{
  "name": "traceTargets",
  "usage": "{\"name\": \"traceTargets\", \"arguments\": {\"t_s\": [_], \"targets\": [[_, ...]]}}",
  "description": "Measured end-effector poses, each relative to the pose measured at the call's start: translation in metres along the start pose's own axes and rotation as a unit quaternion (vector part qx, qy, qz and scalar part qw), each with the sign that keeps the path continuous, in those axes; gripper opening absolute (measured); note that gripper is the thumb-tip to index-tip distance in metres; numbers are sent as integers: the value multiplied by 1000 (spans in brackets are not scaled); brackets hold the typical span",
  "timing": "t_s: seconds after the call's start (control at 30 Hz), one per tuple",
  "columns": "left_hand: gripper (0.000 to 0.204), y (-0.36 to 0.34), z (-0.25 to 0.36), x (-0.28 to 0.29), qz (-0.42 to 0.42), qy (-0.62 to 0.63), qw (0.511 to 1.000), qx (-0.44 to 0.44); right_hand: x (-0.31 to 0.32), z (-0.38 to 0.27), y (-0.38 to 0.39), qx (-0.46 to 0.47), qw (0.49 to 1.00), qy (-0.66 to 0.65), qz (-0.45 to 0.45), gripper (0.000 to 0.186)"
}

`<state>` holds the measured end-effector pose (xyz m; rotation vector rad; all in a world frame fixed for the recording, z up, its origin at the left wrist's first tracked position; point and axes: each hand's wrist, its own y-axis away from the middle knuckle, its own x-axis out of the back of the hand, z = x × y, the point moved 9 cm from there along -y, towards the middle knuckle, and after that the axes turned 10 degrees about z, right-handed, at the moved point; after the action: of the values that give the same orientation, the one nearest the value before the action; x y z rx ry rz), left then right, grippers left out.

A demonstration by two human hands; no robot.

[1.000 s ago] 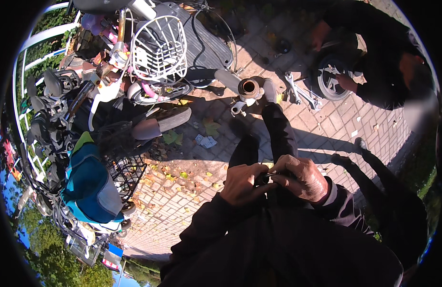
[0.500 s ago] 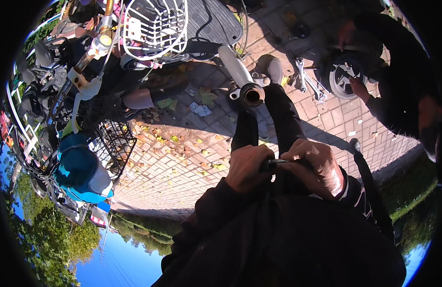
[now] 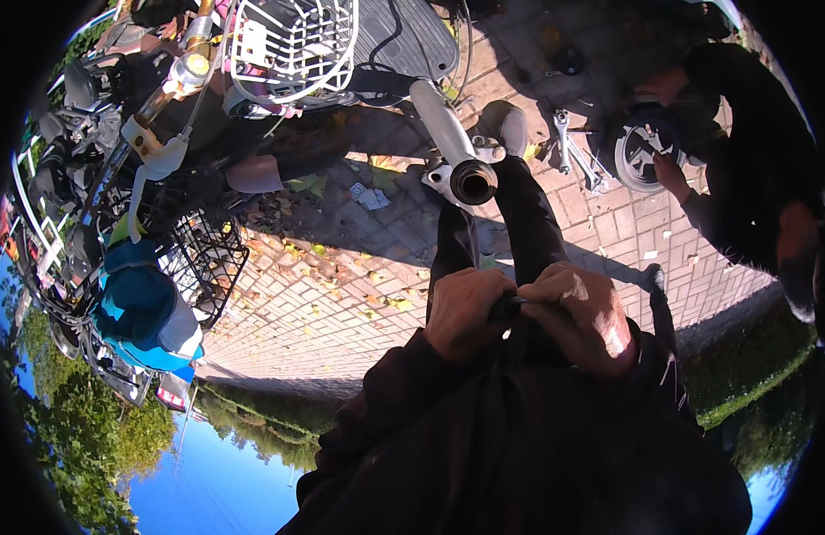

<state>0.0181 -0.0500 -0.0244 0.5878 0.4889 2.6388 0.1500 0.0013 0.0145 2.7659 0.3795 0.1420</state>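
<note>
Above sunlit, leaf-strewn brick paving (image 3: 292, 337) outdoors, left hand (image 3: 466, 312) and right hand (image 3: 580, 314), grip closed round a small dark object (image 3: 504, 308).

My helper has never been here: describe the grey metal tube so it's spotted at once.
Find the white basket at the top. Down and right of it, beside the grey shoe, a thick grey tube slants down the picture. Its round, open end sets it apart from the slim silver tools farther right.
</note>
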Motion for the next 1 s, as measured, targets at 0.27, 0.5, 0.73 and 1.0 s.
{"name": "traceTargets", "arguments": {"t_s": [0.27, 0.5, 0.73, 1.0], "targets": [[30, -8, -4, 0, 20, 10, 1000, 0, -1, 8, -10, -38, 997, 60, -24, 26], [33, -12, -8, -6, 22, 28, 998, 50, 3, 10, -16, -38, 998, 54, 2, 20], [42, -14, -21, -12, 63, 180, 949, 252, 10, 21, -25, -77, 997, 5, 8, 35], [48, -25, 11, 4, 37, 404, 877, 256, -2, 4, -40, -58, 997, -14, -54, 60]]}}
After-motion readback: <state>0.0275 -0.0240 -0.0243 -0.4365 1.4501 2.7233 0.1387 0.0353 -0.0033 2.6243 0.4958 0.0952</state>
